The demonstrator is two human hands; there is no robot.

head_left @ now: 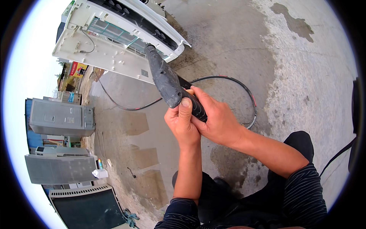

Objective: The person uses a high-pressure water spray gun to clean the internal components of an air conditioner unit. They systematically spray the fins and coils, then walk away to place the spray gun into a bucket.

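Nearest are the dark sleeves with thin pale stripes (pixel 305 191) and the black trousers (pixel 244 206) of the person. From the sleeves, both bare forearms reach forward and meet at one grip. The right hand (pixel 220 120) is wrapped around the black ribbed handle (pixel 199 110) of a dark-grey plastic spray gun (pixel 164 78); the left hand (pixel 181 126) closes against the same handle, its thumb raised beside the rear end of the gun's body. This doubled grip probably steadies the gun and keeps its nozzle end (pixel 150 47) pointed away from the body.

The gun slants forward from the hands to a long white plastic air-conditioner indoor unit (pixel 133 27); whether the nozzle touches it, I cannot tell. The unit's flat white front panel (pixel 106 57) is swung open, which seems to give access to the teal-framed mesh filters (pixel 114 28) behind it.

A thin black hose with red marks (pixel 228 77) curves over the damp grey concrete floor (pixel 213 42), its slack presumably leaving the gun free to turn.

Farther off at left stand a grey upright metal cabinet (pixel 57 114) and a white vented box with a dark front (pixel 87 208).
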